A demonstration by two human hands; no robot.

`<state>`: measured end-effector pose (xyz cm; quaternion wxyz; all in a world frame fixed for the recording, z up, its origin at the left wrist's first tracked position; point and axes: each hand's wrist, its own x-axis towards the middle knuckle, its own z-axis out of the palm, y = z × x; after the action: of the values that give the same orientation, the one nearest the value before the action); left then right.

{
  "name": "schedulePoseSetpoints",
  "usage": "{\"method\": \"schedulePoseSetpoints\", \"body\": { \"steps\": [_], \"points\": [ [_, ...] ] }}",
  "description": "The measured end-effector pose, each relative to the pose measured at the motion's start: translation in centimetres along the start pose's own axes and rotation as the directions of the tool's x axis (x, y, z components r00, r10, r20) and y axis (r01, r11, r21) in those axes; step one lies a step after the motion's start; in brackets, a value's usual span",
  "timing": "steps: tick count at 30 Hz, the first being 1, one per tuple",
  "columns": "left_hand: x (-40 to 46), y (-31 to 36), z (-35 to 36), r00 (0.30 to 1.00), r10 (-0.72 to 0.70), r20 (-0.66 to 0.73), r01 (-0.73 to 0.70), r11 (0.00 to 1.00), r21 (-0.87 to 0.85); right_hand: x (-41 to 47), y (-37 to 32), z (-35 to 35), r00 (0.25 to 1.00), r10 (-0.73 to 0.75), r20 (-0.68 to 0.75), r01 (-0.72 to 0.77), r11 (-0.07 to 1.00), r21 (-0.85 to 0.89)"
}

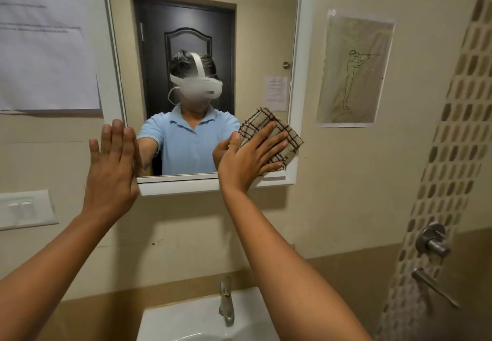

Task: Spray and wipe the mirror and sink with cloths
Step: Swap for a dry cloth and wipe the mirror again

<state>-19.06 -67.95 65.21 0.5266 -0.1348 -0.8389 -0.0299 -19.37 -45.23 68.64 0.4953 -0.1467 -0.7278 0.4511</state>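
A white-framed mirror (202, 34) hangs on the beige wall above a white sink (170, 322). My right hand (247, 159) presses a folded beige cloth with a dark check pattern (279, 130) flat against the mirror's lower right corner, fingers straight over the cloth. My left hand (111, 170) lies flat with straight fingers against the mirror's lower left corner and frame. The glass reflects a person in a light blue shirt and a dark door. No spray bottle is in view.
A chrome tap (226, 303) stands at the back of the sink. A switch plate (26, 209) sits on the wall at left, paper sheets (45, 42) above it. A line drawing (354, 69) hangs at right. Valve and lever handle (432, 242) project from the right wall.
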Motion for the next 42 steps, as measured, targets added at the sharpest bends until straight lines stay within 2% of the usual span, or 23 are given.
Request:
{"method": "schedulePoseSetpoints", "body": {
  "steps": [2, 6, 8, 12, 16, 18, 21, 25, 28, 32, 34, 36, 39, 42],
  "points": [
    [0.0, -0.1, -0.1, 1.0, 0.005, 0.005, -0.005, 1.0, -0.004, 0.3, 0.5, -0.2, 0.999, -0.032, 0.0, 0.032, 0.999, -0.001],
    [0.0, -0.5, -0.5, 0.999, 0.035, 0.032, -0.035, 0.999, 0.021, 1.2, 3.1, -0.8, 0.98, -0.198, -0.027, 0.196, 0.978, -0.072],
    [-0.1, -0.6, -0.6, 0.999, 0.031, 0.042, -0.032, 0.999, 0.029, 1.2, 4.0, -1.2, 0.971, -0.236, -0.03, 0.234, 0.971, -0.045],
    [0.0, -0.2, -0.6, 0.999, 0.01, 0.039, -0.011, 1.0, 0.007, 0.6, 6.6, -2.2, 0.9, -0.434, 0.043, 0.435, 0.9, -0.035],
    [-0.2, -0.3, -0.4, 0.999, 0.008, 0.044, -0.008, 1.0, -0.001, 0.0, 6.6, -2.1, 0.86, -0.498, 0.109, 0.506, 0.86, -0.071],
    [-0.2, -0.4, -0.4, 0.999, 0.01, 0.039, -0.009, 1.0, -0.006, -1.8, 5.3, -1.0, 0.792, -0.578, 0.196, 0.606, 0.783, -0.143],
    [-0.3, -0.6, -0.4, 0.999, 0.032, 0.031, -0.032, 0.999, -0.017, -5.8, 3.9, 1.0, 0.646, -0.698, 0.31, 0.761, 0.623, -0.183],
    [-1.1, -1.4, -0.7, 0.997, 0.073, 0.019, -0.073, 0.997, -0.018, -9.9, 2.8, 2.9, 0.546, -0.747, 0.378, 0.833, 0.531, -0.154],
    [-1.9, -1.7, -0.6, 0.995, 0.094, 0.03, -0.093, 0.995, -0.026, -11.2, 2.6, 3.2, 0.406, -0.795, 0.451, 0.91, 0.396, -0.121],
    [-2.6, -1.9, -0.6, 0.994, 0.094, 0.057, -0.092, 0.994, -0.052, -10.1, 4.0, 2.9, 0.26, -0.868, 0.423, 0.963, 0.266, -0.044],
    [-2.9, -1.5, -0.5, 0.995, 0.083, 0.063, -0.079, 0.995, -0.062, -9.1, 5.5, 2.5, 0.145, -0.897, 0.416, 0.989, 0.15, -0.022],
    [-3.3, -1.0, -0.2, 0.996, 0.07, 0.061, -0.066, 0.996, -0.062, -7.9, 7.0, 1.8, 0.069, -0.902, 0.426, 0.998, 0.057, -0.041],
    [-3.8, -0.5, 0.4, 0.997, 0.05, 0.055, -0.047, 0.997, -0.059, -5.9, 9.4, 0.4, 0.072, -0.892, 0.447, 0.994, 0.026, -0.108],
    [-4.6, 0.4, 0.9, 0.997, 0.027, 0.07, -0.022, 0.997, -0.072, -4.5, 12.0, -2.0, 0.148, -0.865, 0.479, 0.981, 0.069, -0.179]
  ]
}}
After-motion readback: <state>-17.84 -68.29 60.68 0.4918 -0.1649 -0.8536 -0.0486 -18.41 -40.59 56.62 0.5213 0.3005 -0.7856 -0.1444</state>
